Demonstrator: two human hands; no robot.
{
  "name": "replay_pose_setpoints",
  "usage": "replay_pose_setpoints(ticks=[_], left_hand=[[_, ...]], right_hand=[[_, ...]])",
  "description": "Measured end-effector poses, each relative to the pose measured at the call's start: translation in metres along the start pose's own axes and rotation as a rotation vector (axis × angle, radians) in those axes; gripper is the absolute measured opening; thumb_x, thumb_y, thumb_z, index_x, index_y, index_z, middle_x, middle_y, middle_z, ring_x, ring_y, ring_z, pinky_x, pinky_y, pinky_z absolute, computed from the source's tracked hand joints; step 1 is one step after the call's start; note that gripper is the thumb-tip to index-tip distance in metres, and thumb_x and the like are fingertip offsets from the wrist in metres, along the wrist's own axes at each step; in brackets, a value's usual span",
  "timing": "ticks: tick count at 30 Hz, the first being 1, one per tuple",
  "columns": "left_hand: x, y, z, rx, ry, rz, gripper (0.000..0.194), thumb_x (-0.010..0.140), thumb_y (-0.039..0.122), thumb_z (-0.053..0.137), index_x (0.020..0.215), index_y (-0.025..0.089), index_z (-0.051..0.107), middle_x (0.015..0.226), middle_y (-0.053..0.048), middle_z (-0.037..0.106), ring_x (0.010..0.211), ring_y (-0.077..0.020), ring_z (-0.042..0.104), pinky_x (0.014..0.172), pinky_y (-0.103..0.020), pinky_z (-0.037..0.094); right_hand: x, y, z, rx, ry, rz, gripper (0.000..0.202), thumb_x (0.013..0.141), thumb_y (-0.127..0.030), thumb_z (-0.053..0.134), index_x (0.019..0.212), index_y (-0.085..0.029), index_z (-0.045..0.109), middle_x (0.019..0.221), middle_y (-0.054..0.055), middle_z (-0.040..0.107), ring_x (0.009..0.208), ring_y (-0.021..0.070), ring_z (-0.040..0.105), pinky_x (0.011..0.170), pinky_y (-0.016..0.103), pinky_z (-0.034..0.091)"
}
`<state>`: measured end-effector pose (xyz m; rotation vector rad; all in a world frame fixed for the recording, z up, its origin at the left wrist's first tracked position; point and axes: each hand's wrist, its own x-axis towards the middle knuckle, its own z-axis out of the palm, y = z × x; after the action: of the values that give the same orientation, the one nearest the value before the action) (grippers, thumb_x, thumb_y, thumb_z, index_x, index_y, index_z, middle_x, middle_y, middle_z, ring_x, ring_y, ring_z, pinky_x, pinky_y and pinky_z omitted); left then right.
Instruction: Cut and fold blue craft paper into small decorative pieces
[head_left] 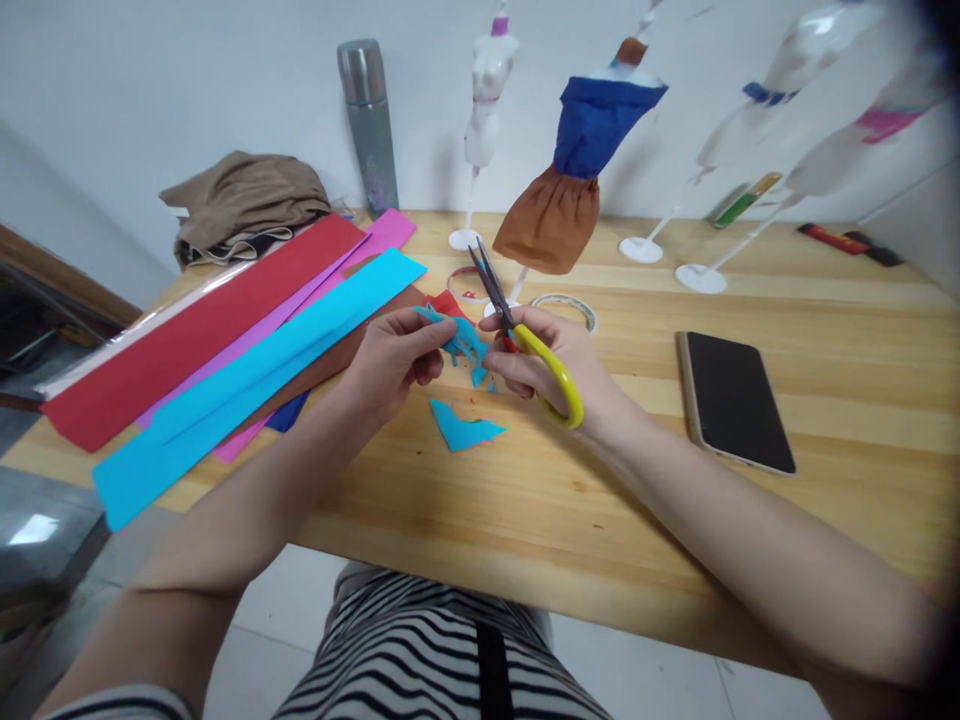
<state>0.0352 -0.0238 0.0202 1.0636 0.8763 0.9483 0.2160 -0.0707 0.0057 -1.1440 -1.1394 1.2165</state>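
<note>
My left hand [401,355] pinches a small, ragged piece of blue crepe paper [466,340] between thumb and fingers. Scissors with yellow handles [551,372] rest in my closed right hand [559,350], their blades pointing up and away from me. Fingertips of the right hand are close to the blue piece; whether they touch it I cannot tell. Below the hands lies a loose blue paper scrap [463,430] with a curved cut edge. Behind the blue piece are red scraps [448,304].
Folded crepe paper strips, red [210,325] and blue [262,380] among them, lie at left. Several mannequins stand behind, one in a blue and brown paper dress [551,220]. A roll of tape [577,305], a phone [736,400], a flask [370,130] and brown cloth [244,205] surround the hands.
</note>
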Motion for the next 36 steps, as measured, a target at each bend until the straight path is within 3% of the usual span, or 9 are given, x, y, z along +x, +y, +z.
replay_pose_setpoints(ticks=[9,15,21,29,36], left_hand=[[-0.001,0.006,0.003,-0.050,0.065,-0.043,0.033,0.070,0.030,0.095,0.064,0.017,0.065,0.056,0.003,0.063,0.043,-0.0051,0.048,0.041,-0.018,0.029],[-0.002,0.003,0.001,0.016,-0.038,-0.015,0.036,0.061,0.037,0.098,0.064,0.018,0.068,0.056,0.002,0.064,0.044,-0.0062,0.048,0.042,-0.020,0.029],[-0.006,0.001,0.002,0.083,-0.131,0.015,0.038,0.059,0.044,0.099,0.065,0.018,0.072,0.058,0.000,0.068,0.045,-0.0073,0.050,0.043,-0.022,0.033],[-0.007,-0.001,0.002,0.172,-0.161,0.073,0.034,0.066,0.043,0.097,0.065,0.017,0.076,0.051,0.000,0.064,0.041,-0.0080,0.049,0.042,-0.022,0.033],[-0.008,-0.004,0.004,0.259,-0.134,0.108,0.039,0.064,0.050,0.098,0.069,0.017,0.077,0.051,0.001,0.064,0.042,-0.0091,0.051,0.043,-0.023,0.035]], right_hand=[[-0.005,-0.004,0.001,0.015,-0.002,0.061,0.040,0.069,-0.039,0.091,0.094,-0.024,0.065,0.057,-0.011,0.053,0.043,0.0069,0.040,0.043,0.025,0.027],[-0.003,-0.006,-0.002,0.035,0.040,-0.021,0.047,0.066,-0.042,0.096,0.094,-0.024,0.063,0.061,-0.011,0.058,0.043,0.0071,0.046,0.042,0.024,0.032],[-0.005,-0.010,-0.002,0.073,0.061,-0.055,0.047,0.061,-0.033,0.097,0.094,-0.026,0.065,0.081,-0.003,0.074,0.056,0.0106,0.055,0.049,0.026,0.040],[-0.005,-0.018,0.003,0.056,0.005,-0.040,0.054,0.050,-0.030,0.104,0.086,-0.024,0.065,0.068,-0.007,0.060,0.067,0.0130,0.058,0.059,0.027,0.046],[-0.004,-0.014,0.003,0.018,-0.001,-0.055,0.053,0.052,-0.035,0.104,0.086,-0.025,0.065,0.065,-0.007,0.060,0.065,0.0134,0.057,0.059,0.027,0.046]])
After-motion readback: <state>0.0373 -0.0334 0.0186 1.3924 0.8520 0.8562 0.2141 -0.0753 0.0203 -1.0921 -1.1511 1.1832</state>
